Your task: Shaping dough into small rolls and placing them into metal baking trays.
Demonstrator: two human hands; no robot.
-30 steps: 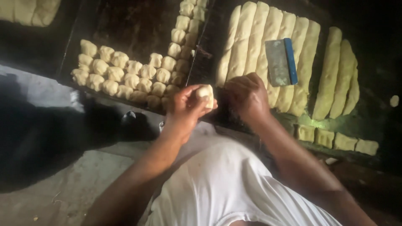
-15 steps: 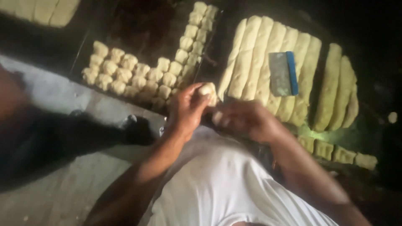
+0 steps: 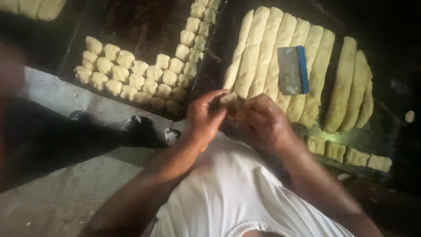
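Because your left hand (image 3: 206, 118) and right hand (image 3: 263, 125) both pinch one small pale lump of dough (image 3: 229, 98) between their fingertips above the near edge of the dark surface (image 3: 386, 66), a slack grip could drop it onto the grey concrete floor (image 3: 66, 202). Free room is tight: the long pale dough logs (image 3: 267, 48) under the blue-handled metal scraper (image 3: 293, 70) lie just beyond your knuckles, while the dark baking tray (image 3: 144, 22) to your left, edged with shaped dough balls (image 3: 131, 79), has a bare middle.
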